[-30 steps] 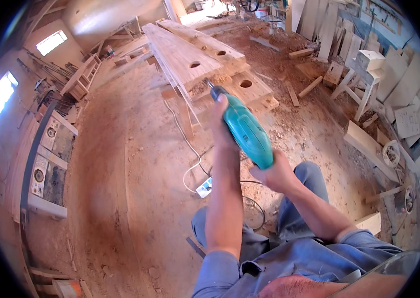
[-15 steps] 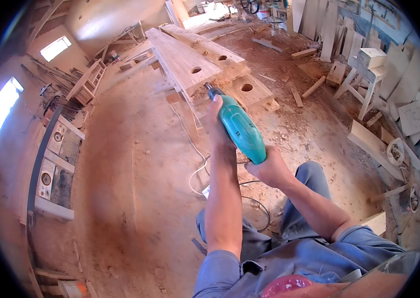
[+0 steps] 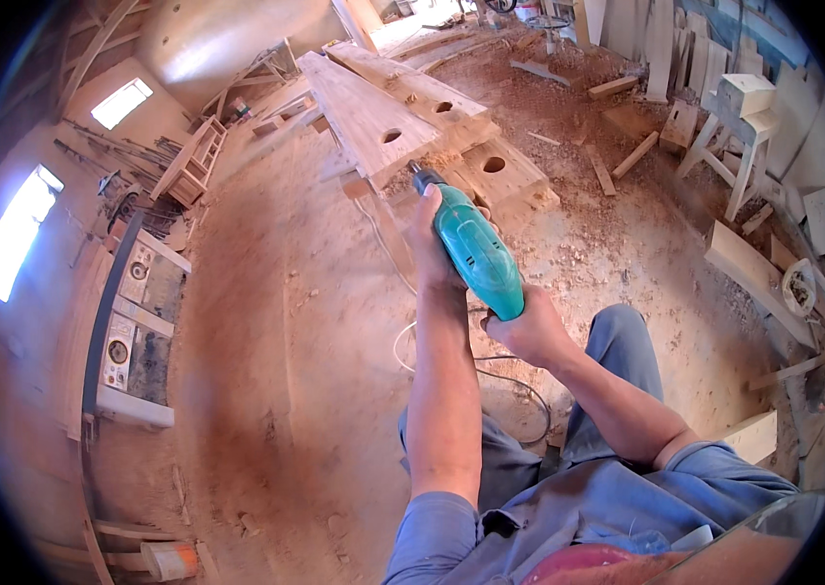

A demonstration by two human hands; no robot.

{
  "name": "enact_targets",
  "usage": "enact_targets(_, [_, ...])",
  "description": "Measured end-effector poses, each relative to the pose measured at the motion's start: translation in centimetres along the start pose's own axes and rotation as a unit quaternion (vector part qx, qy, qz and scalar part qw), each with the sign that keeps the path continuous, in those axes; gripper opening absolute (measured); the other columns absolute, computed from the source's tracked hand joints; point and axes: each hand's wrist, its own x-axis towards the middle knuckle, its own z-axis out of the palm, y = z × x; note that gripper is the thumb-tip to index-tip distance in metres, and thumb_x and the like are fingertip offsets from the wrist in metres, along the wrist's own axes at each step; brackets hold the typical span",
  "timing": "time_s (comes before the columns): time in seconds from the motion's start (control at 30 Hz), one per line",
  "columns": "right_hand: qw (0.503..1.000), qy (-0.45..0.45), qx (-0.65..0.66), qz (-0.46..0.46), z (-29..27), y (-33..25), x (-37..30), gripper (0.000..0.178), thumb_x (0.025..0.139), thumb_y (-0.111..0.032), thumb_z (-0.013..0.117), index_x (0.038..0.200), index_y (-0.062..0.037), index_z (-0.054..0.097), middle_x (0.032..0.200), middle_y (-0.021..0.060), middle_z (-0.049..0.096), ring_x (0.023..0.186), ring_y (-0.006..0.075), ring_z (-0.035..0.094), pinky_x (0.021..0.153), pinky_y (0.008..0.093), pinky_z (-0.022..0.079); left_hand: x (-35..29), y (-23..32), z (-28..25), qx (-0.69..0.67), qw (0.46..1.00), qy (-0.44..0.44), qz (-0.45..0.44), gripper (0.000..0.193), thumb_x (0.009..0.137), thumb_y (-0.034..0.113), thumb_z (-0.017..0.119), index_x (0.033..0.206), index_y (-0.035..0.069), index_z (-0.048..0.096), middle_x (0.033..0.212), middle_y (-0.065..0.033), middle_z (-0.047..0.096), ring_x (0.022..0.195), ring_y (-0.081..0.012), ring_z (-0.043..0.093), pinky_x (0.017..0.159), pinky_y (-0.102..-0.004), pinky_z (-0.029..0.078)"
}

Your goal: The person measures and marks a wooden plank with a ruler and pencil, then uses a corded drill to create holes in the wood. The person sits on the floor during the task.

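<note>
Both of my hands hold a teal power drill (image 3: pixel 476 249), its black chuck pointing away toward the boards. My left hand (image 3: pixel 429 234) is wrapped round the front of the body just behind the chuck. At the rear, my right hand (image 3: pixel 532 327) is closed round the handle, which it mostly hides. The bit's tip is at the near end of a long pale wooden board (image 3: pixel 368 112) with a round hole in it. Whether the bit enters the wood cannot be made out. Beside it lies a second board (image 3: pixel 422 88), and a shorter piece with a hole (image 3: pixel 505 175) sits at the right, with shavings between.
A cord (image 3: pixel 541 409) loops on the dusty floor below the drill. Wood scraps and a small wooden stand (image 3: pixel 744 127) are at the right, with planks (image 3: pixel 661 58) leaning on the wall. At the left stands a framed unit with round dials (image 3: pixel 120 351).
The whole scene has shifted slightly right and, at the sides, down in the view. Both hands keep their hold on the drill, which stays by the board's near end.
</note>
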Motion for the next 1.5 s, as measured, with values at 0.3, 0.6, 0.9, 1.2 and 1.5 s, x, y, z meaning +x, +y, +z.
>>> enact_targets(0.3, [0.989,-0.024,0.132,-0.056,-1.6,2.9,-6.9,0.023,0.082,-0.006,0.07,0.104,0.001,0.07,0.085,0.013,0.074,0.083,0.0173,0.069,0.077,0.036,0.053,-5.7,-4.1,1.7,0.064,0.998,0.019,0.001,0.058,0.091,0.061,0.058,0.096,0.003,0.059,0.078,-0.0177,0.066,0.061,-0.0287,0.067,0.054,-0.0404,0.058])
enact_targets(0.6, [0.973,0.072,0.177,-0.127,-5.5,9.1,-9.2,0.028,0.074,-0.01,0.082,0.098,-0.0027,0.069,0.085,0.0082,0.07,0.075,0.018,0.066,0.07,0.0357,0.052,-6.7,-6.5,5.2,0.236,0.97,0.012,0.062,0.044,0.099,0.044,0.066,0.1,0.0,0.069,0.093,-0.0071,0.07,0.085,-0.0164,0.066,0.08,-0.0326,0.053])
enact_targets(0.9, [0.883,0.059,0.462,-0.06,-15.0,14.1,-4.5,0.071,0.06,-0.005,0.08,0.128,0.0043,0.06,0.105,0.0145,0.071,0.077,0.0181,0.07,0.065,0.0298,0.056,8.1,6.4,0.7,0.663,0.649,0.139,0.346,0.045,0.099,0.033,0.061,0.124,-0.004,0.069,0.102,-0.0156,0.073,0.095,-0.0221,0.068,0.088,-0.035,0.051])
enact_targets(1.2, [0.794,0.063,0.603,-0.053,-19.5,17.6,-3.6,0.082,0.065,-0.017,0.094,0.135,0.0029,0.058,0.109,0.0192,0.069,0.07,0.0227,0.069,0.061,0.0327,0.056,17.5,9.8,0.7,0.87,0.408,0.199,0.192,0.05,0.097,0.036,0.056,0.128,-0.002,0.066,0.119,-0.0272,0.07,0.112,-0.0372,0.068,0.097,-0.0424,0.051])
enact_targets(1.5, [0.732,0.013,0.681,-0.02,-23.2,17.7,-3.7,0.082,0.057,-0.009,0.087,0.133,0.0025,0.057,0.107,0.0213,0.069,0.072,0.0264,0.069,0.061,0.0361,0.057,18.5,11.5,-4.1,0.891,0.379,0.112,0.223,0.042,0.102,0.027,0.043,0.104,-0.006,0.069,0.111,-0.0313,0.068,0.103,-0.0487,0.064,0.093,-0.0522,0.049])
